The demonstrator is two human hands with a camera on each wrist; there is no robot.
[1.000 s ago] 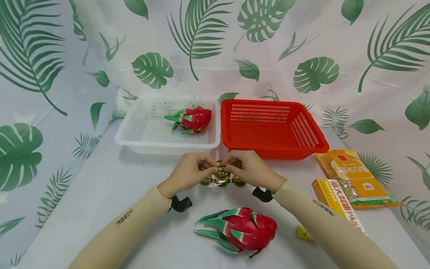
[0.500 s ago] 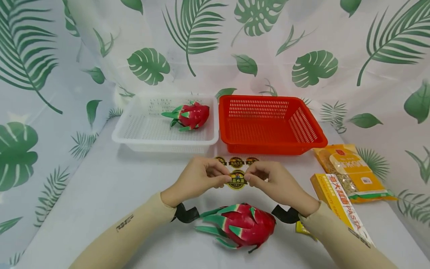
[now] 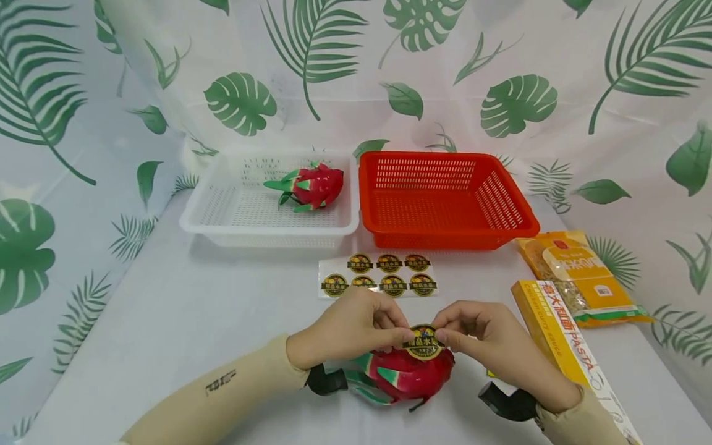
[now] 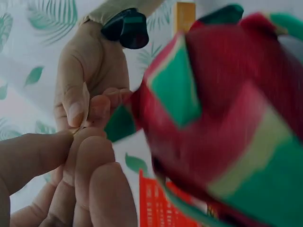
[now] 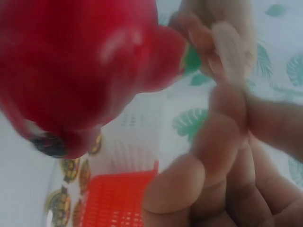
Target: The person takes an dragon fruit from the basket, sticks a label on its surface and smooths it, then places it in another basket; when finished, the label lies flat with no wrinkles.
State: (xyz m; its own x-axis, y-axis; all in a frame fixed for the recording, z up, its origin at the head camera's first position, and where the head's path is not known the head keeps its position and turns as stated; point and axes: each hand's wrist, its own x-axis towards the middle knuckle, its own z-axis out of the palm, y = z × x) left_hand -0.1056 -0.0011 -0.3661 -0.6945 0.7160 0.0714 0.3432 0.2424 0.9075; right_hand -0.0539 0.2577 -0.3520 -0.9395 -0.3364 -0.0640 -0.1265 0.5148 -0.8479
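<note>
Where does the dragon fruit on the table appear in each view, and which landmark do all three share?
Head: dragon fruit low, slightly right of centre.
Left wrist: dragon fruit large, across the right side.
Right wrist: dragon fruit large, upper left.
Shared landmark: red basket, at the bottom edge in both wrist views.

The 2 arms slant inward from the lower corners of the head view, in beige sleeves that end at the wrists. Much more of the left forearm (image 3: pixel 222 392) shows than of the right forearm (image 3: pixel 578 421), which the lower edge cuts off. The left grip (image 3: pixel 356 327) points right, thumb tip pinched against forefinger, the other fingers curled in behind. The right grip (image 3: pixel 495 346) faces it from the opposite side in a matching pinch. The 2 pairs of fingertips sit close together, nearly level; the right wrist view blurs them.
</note>
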